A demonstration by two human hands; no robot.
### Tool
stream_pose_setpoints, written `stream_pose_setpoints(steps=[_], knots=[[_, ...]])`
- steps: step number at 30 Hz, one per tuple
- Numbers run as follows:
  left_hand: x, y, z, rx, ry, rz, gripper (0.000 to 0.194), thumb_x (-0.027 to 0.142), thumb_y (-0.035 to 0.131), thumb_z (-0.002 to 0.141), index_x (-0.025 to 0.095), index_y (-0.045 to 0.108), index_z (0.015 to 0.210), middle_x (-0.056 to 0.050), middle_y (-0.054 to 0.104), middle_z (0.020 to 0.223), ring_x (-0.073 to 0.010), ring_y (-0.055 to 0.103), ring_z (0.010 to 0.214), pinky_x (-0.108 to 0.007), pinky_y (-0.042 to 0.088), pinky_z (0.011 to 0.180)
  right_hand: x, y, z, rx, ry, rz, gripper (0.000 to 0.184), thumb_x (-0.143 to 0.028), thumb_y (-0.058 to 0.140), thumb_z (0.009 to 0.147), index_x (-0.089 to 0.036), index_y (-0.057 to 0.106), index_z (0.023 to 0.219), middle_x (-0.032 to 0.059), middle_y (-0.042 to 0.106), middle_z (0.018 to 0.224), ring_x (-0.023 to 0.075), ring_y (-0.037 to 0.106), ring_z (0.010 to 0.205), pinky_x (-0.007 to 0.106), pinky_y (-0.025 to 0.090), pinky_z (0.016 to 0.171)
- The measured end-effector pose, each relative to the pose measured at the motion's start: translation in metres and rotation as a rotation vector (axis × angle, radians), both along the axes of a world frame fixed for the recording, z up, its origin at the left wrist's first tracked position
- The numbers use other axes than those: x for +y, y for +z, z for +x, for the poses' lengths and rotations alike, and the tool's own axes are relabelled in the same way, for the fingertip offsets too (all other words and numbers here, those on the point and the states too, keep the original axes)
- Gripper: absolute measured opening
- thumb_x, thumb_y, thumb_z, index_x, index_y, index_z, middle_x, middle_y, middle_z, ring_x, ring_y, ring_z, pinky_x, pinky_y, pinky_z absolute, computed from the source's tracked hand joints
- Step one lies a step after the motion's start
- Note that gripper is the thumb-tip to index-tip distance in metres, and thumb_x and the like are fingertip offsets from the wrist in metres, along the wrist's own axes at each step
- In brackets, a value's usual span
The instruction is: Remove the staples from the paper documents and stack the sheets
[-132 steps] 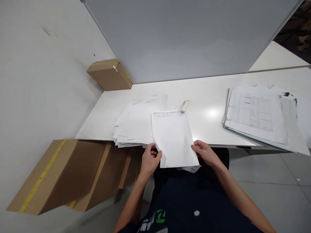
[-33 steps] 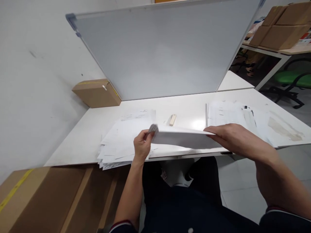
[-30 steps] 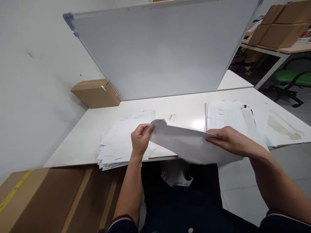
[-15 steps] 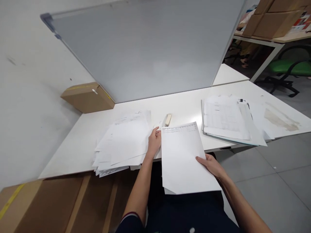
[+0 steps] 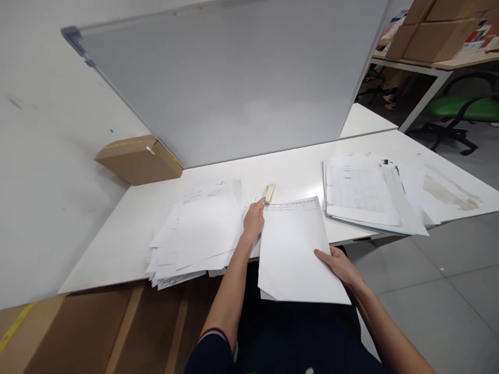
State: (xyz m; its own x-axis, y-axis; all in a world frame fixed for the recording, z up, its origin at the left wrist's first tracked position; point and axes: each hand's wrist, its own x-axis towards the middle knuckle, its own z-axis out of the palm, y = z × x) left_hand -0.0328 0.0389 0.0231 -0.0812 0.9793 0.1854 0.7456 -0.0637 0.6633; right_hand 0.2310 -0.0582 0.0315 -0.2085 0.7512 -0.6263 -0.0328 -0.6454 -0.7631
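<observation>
Sheets of paper [image 5: 294, 254], white with printed lines along the far edge, lie tilted over the front edge of the desk. My right hand [image 5: 337, 265] grips their right edge, thumb on top. A small cream-coloured stapler [image 5: 270, 194] lies on the desk just beyond the sheets. Toward its near end reaches my left hand [image 5: 254, 221], fingers stretched out, the fingertips at or touching it. To the left of that hand spreads a loose, uneven pile of papers [image 5: 206, 228].
Another stack of papers [image 5: 360, 192] with a folder lies on the right of the white desk [image 5: 296, 171]. A whiteboard [image 5: 234, 83] stands behind. One cardboard box [image 5: 142, 161] sits at the back left; large cardboard boxes [image 5: 78, 332] are below left.
My left hand has moved from the left edge of the sheets forward and right to the stapler, its fingers stretching out. My right hand keeps holding the sheets, which shifted slightly.
</observation>
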Motion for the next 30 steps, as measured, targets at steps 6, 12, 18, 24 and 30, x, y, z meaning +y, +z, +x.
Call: stream_pose_setpoints(steps=[6,12,18,24,30], knots=[[0.001,-0.004,0.001,0.076,0.003,-0.010,0.045,0.013,0.034,0.087,0.025,0.048,0.127,-0.008,0.056,0.111,-0.0190,0.055,0.100,-0.032,0.044,0.085,0.002,-0.007,0.004,0.031,-0.018,0.000,0.028,-0.036,0.066,0.074,-0.014,0.063,0.091,0.0061,0.071,0.076,0.0198,0.066,0.063,0.027,0.050,0.055],[0.000,-0.004,0.001,0.172,-0.006,-0.019,0.053,0.004,0.032,0.083,0.024,0.047,0.129,-0.008,0.055,0.106,-0.0180,0.057,0.090,-0.031,0.045,0.080,0.002,-0.010,0.005,0.029,-0.007,0.008,0.030,-0.037,0.065,0.075,-0.014,0.062,0.094,0.0070,0.072,0.078,0.0210,0.067,0.066,0.028,0.051,0.056],[-0.003,-0.008,0.002,0.220,-0.001,-0.004,0.058,0.001,0.031,0.080,0.024,0.044,0.131,-0.008,0.055,0.106,-0.0182,0.056,0.092,-0.030,0.045,0.081,0.000,0.000,0.002,-0.050,0.008,0.049,0.031,-0.038,0.064,0.074,-0.014,0.062,0.094,0.0082,0.072,0.079,0.0228,0.068,0.067,0.028,0.052,0.055],[-0.007,-0.019,0.002,0.202,0.049,0.124,0.055,0.006,0.030,0.083,0.017,0.036,0.136,-0.010,0.057,0.103,-0.0201,0.054,0.097,-0.033,0.043,0.088,0.012,0.028,0.037,-0.265,-0.126,0.185,0.034,-0.037,0.064,0.072,-0.014,0.061,0.096,0.0086,0.071,0.080,0.0234,0.066,0.066,0.029,0.052,0.054],[-0.009,-0.018,0.003,0.163,0.059,0.085,0.050,0.011,0.028,0.086,0.011,0.034,0.136,-0.015,0.057,0.109,-0.0231,0.053,0.101,-0.039,0.041,0.091,0.057,0.074,0.102,-0.613,-0.334,0.309,0.037,-0.041,0.066,0.068,-0.013,0.061,0.091,0.0137,0.068,0.086,0.0215,0.061,0.063,0.029,0.046,0.050]])
